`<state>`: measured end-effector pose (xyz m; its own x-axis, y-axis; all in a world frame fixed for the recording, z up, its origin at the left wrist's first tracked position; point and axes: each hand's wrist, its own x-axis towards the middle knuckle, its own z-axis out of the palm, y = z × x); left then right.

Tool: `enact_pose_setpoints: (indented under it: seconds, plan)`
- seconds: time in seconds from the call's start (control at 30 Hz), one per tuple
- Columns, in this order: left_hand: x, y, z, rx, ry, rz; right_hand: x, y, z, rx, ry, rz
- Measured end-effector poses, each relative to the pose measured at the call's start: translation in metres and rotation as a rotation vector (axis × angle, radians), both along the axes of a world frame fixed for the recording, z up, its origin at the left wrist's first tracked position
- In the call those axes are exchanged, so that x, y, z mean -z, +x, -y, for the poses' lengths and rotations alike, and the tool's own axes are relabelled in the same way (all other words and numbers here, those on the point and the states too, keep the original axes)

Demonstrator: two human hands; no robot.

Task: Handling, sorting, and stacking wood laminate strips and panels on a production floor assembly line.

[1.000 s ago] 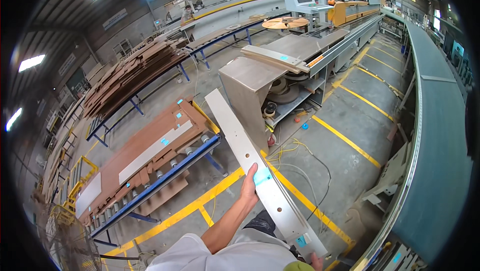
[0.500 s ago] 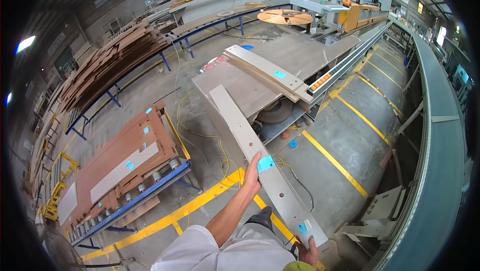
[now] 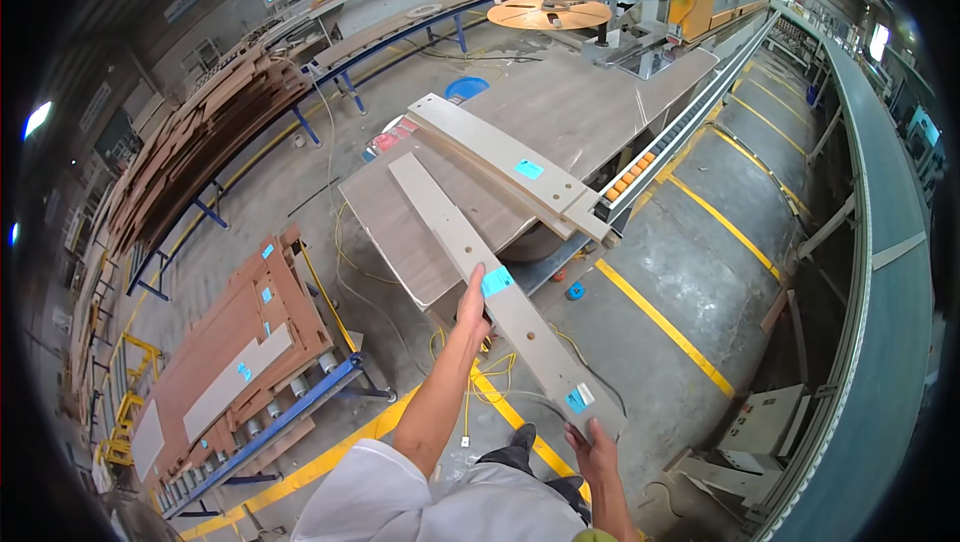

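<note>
A long, light grey board (image 3: 560, 355) with round holes and blue labels is gripped in both my hands. My left hand (image 3: 474, 307) wraps its left edge beside the middle label, thumb on top. At the near end, my right hand (image 3: 598, 450) pinches the board with the thumb on its face and fingers underneath. The board's far end overlaps the brown-grey worktable (image 3: 570, 92); whether it rests there I cannot tell. Beyond it, similar grey boards (image 3: 475, 147) lie stacked on the table, the top one bearing a blue label.
To the left, a roller stand (image 3: 270, 419) carries brown panels (image 3: 215, 342). Farther back lies a pile of brown boards (image 3: 200, 132). A green conveyor belt (image 3: 890, 322) runs along the right. Yellow cable (image 3: 490, 382) and a blue round object (image 3: 575, 291) lie on the floor.
The held board has moved forward, its far end farther over the worktable. Both my hands have moved away from my body with it, and my view has shifted.
</note>
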<state>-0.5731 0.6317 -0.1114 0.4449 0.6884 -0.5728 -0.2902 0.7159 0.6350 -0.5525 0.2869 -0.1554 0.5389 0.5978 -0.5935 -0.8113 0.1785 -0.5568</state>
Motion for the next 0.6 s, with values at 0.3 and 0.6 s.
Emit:
enact_pose_setpoints:
  seconds: [0.3,0.6]
  plan:
    - [0.021,0.011,0.013,0.158,0.051,-0.022,0.008,0.051,-0.146,-0.048,0.086,-0.044]
    - [0.024,0.026,-0.037,0.253,0.137,0.171,0.033,0.08,-0.102,-0.276,-0.099,0.26]
